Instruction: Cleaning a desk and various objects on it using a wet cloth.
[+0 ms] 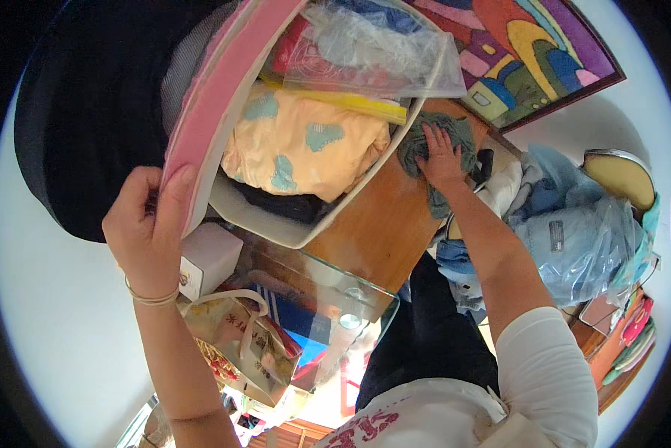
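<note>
With the thumb on its near side, my left hand [150,224] grips the edge of a pink and white lid [223,95], which is tilted up. Below and right of the lid is an open storage box [262,227] holding a folded peach cloth with teal patches [307,137], a yellow-edged item [341,103] and clear plastic bags [369,61]. A dark hat [89,112] appears behind the lid. On the wooden surface [380,213], right of the box, my right hand [443,154] lies spread on a crumpled grey-green cloth [414,143].
A framed colourful picture [537,56] leans against the wall. Jeans in clear plastic [582,241] and a round padded stool seat [618,179] stand right. Nearer me are a glass shelf edge [357,280], a white box [215,255] and a paper gift bag [257,347].
</note>
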A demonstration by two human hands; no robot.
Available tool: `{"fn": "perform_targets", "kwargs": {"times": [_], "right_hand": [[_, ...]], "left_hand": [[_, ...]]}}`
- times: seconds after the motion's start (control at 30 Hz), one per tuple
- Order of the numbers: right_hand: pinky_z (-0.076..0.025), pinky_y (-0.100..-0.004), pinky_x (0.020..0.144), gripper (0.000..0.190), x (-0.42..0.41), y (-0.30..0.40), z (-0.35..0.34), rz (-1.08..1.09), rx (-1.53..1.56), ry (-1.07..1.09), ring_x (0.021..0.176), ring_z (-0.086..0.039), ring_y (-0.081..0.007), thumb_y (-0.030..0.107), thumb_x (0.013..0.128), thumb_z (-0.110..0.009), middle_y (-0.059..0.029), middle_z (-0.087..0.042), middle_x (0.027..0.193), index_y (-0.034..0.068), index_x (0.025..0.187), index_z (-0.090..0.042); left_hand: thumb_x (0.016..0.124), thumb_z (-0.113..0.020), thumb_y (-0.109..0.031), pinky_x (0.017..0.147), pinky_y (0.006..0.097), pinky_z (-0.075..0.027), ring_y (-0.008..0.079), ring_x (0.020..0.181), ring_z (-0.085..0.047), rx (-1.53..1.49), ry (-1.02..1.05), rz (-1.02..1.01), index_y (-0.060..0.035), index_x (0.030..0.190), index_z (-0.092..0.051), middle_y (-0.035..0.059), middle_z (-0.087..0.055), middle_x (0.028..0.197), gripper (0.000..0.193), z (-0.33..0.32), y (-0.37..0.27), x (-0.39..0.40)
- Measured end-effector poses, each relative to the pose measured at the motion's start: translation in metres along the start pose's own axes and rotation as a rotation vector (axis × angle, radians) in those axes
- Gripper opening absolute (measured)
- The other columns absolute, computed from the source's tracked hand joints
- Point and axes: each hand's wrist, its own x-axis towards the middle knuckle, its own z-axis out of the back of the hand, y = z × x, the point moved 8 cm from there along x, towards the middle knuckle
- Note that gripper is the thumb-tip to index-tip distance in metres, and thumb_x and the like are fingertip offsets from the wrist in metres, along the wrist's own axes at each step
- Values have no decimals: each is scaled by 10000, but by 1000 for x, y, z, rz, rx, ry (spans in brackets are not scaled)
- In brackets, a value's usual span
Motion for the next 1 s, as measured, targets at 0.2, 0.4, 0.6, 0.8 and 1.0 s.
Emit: {"fn": "perform_targets", "kwargs": {"times": [0.2, 0.4, 0.6, 0.8, 1.0], "right_hand": [[-159, -624, 1073, 699, -84, 66, -59, 304, -28, 158, 1387, -211, -291, 237, 799, -642, -76, -253, 1496, 217, 1412, -308], [-104, -576, 1108, 682, -182, 114, -94, 646, 36, 322, 1396, -206, -252, 242, 777, -648, -50, -293, 1484, 257, 1393, -355], [-205, -551, 1099, 699, -116, 84, -69, 581, -160, 282, 1385, -228, -262, 220, 794, -650, -50, -302, 1474, 265, 1408, -319], [-271, -569, 1062, 743, -9, -34, -5, 26, -31, 19, 1375, -239, -306, 177, 814, -632, -103, -275, 1479, 239, 1439, -236], [-198, -646, 1052, 771, -48, -20, -27, -54, 55, -16, 1382, -195, -360, 170, 802, -618, -132, -257, 1481, 203, 1451, -204]], "left_hand": [[819, -708, -149, 482, 196, -322, 39, 541, -387, -62, 46, 19, -9, 717, -573, 8, -479, 576, 219, -12, -4, -9], [830, -690, -129, 512, 206, -348, 44, 579, -417, -61, 163, 6, -9, 754, -537, -13, -484, 632, 208, -48, -10, -23], [729, -748, -241, 599, 359, -453, 270, 660, -577, 149, 232, -52, -25, 778, -551, 108, -569, 734, 297, -106, -34, -52], [718, -740, -276, 695, 401, -471, 311, 803, -582, 319, 221, -95, -39, 888, -562, 102, -585, 845, 342, -138, -34, -77], [748, -714, -219, 870, 447, -430, 365, 1037, -534, 124, 121, -84, -41, 1070, -583, 157, -567, 1109, 391, -124, -33, -107]]}}
